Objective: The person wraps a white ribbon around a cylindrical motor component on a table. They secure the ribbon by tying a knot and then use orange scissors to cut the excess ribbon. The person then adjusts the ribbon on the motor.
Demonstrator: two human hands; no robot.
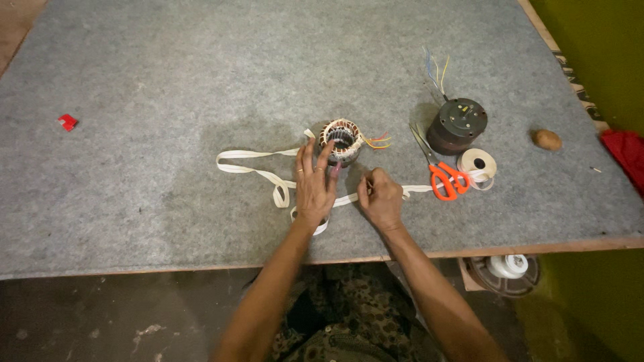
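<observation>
A small motor stator (342, 140) with copper windings and coloured wire leads stands on the grey felt-covered table (168, 80). My left hand (315, 184) lies flat with fingers spread just in front of it, fingertips touching the stator's near side. My right hand (380, 199) is closed, pinching a thin item I cannot make out, over the white cloth tape (255, 157) that loops across the table to the left and runs right toward the roll.
Orange-handled scissors (444, 177) lie right of my hands beside a roll of white tape (477, 163). A dark round motor (458, 124) with wire leads stands behind them. A brown lump (547, 139) sits far right, a red scrap (67, 122) far left.
</observation>
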